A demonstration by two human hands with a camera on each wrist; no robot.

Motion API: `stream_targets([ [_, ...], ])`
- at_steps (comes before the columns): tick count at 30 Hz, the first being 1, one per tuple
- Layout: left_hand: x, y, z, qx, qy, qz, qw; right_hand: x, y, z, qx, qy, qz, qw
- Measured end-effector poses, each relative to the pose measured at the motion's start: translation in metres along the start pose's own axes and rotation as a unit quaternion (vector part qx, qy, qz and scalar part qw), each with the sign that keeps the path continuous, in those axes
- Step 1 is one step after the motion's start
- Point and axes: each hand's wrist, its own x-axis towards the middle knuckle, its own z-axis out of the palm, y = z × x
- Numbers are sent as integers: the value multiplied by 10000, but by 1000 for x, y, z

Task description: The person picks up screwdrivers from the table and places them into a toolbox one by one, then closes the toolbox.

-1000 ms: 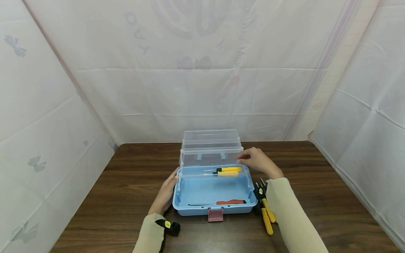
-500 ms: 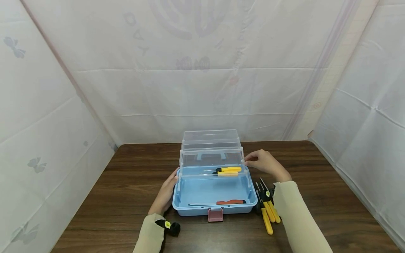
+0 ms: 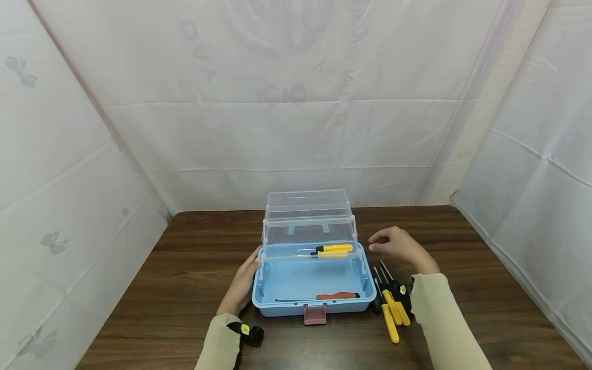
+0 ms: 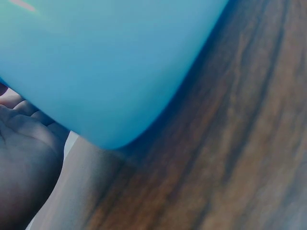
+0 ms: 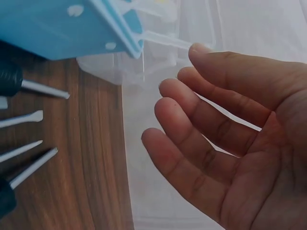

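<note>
A light blue toolbox (image 3: 305,280) stands on the table with its transparent lid (image 3: 307,198) raised and a clear tray (image 3: 282,250) folded out at the back. Two yellow-handled screwdrivers (image 3: 335,248) lie in that tray. A red-handled screwdriver (image 3: 337,295) lies along the box's front inside. My left hand (image 3: 242,282) rests against the box's left side with fingers extended; in the left wrist view the palm shows beside the blue wall. My right hand (image 3: 400,248) hovers right of the box, holding nothing, its fingers loosely bent in the right wrist view.
Several yellow-and-black-handled screwdrivers (image 3: 390,314) lie on the dark wooden table (image 3: 185,288), close to the box's right side and beside my right sleeve. A pink latch (image 3: 315,314) hangs at the box's front. White cloth walls (image 3: 305,133) enclose the table.
My right hand has moved away from the clear tray, to the right and toward me. More of the screwdrivers on the table now show. The left hand and the box have stayed put.
</note>
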Motion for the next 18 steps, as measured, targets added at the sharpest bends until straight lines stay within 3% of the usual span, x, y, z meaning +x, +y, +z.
stream_targets([
  [18,1,1,0,86,8,-22,10000,-18,18,3,347,-295,453,9979],
])
